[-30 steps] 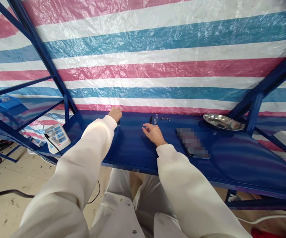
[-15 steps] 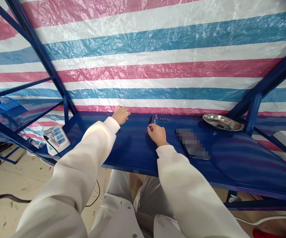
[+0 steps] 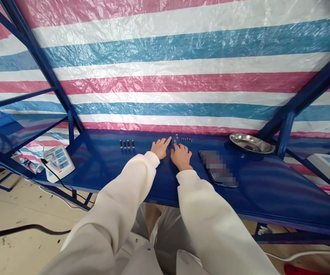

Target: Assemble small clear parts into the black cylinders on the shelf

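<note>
My left hand (image 3: 159, 148) reaches to the middle of the blue table (image 3: 102, 164), its fingers stretched out. The fingertips are at a small black cylindrical piece (image 3: 169, 139) and partly cover it; I cannot make out a grip. My right hand (image 3: 181, 156) lies close beside it, fingers spread and bent toward small clear pieces (image 3: 176, 137). Whether its fingertips touch one is too small to tell. Right of these lies a row of small metal parts (image 3: 186, 139). Farther left stand several short black cylinders with pale bottom ends (image 3: 127, 144).
A phone-like dark slab (image 3: 220, 173), partly pixelated, lies right of my right hand. Behind it sits an oval metal dish (image 3: 252, 144). A white power strip (image 3: 58, 163) with a black cord is at the left end. Blue frame posts (image 3: 285, 130) and a striped sheet (image 3: 165, 84) bound the table.
My left hand has moved right, from above the black cylinders to the black piece, uncovering the row. My right hand has opened its pinched fingers. The view has shifted slightly.
</note>
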Demonstrator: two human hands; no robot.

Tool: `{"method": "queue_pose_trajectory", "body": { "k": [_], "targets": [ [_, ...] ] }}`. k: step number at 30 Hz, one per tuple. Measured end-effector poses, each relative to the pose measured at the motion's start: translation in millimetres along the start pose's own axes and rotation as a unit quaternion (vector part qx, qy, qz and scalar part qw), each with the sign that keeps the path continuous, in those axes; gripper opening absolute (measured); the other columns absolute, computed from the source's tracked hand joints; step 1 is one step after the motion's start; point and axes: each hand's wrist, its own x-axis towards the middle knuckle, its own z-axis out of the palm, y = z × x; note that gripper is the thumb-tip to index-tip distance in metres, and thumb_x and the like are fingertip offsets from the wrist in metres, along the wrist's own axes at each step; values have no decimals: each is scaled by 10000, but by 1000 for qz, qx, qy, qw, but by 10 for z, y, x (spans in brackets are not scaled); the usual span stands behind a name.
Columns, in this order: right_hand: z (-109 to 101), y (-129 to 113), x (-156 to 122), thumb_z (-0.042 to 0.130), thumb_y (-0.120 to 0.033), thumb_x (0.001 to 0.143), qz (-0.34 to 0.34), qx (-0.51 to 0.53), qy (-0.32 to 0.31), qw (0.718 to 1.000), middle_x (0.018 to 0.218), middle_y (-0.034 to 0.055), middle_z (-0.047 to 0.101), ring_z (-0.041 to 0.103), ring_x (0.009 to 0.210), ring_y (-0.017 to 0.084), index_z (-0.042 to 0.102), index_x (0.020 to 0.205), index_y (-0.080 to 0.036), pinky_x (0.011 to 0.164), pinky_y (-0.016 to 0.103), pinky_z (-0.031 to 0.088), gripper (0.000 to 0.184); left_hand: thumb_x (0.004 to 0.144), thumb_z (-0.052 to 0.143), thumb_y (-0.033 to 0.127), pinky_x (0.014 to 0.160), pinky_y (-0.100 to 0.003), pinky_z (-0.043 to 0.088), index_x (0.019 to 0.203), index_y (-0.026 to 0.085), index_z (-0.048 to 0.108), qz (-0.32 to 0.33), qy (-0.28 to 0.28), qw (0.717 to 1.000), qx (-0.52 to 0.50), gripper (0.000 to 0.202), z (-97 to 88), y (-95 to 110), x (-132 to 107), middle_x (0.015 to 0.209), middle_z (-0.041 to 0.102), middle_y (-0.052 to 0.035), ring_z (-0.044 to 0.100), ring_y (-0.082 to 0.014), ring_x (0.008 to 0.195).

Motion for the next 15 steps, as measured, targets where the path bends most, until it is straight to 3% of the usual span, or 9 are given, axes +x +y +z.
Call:
{"method": "queue_pose_trajectory", "body": {
  "k": [9, 12, 15],
  "targets": [
    [-14, -50, 46, 340, -243, 873, 34, -33, -98, 994, 1357, 161, 438, 305, 1274, 305, 476, 1300, -186, 980, 608, 228, 451, 842, 433, 141, 866, -434, 387, 1337, 220, 388, 0, -6, 999, 38, 502, 30, 38, 153, 1245, 507, -127, 476, -268, 1101],
    [-32, -68, 59, 314, -267, 889, 42, -54, -124, 990, 1383, 156, 410, 279, 1289, 297, 438, 1331, -175, 990, 612, 217, 469, 871, 408, 158, 859, -393, 386, 1139, 169, 563, 7, 28, 998, 64, 310, -24, 55, 169, 1103, 596, -111, 524, -238, 1028],
    [-46, -81, 62, 296, -295, 905, 42, -67, -131, 988, 1394, 152, 396, 270, 1297, 293, 422, 1345, -178, 993, 613, 218, 473, 872, 431, 177, 834, -373, 396, 954, 150, 632, -1, 49, 997, 56, 219, -119, 69, 128, 1001, 643, -96, 559, -232, 970]
  ]
}}
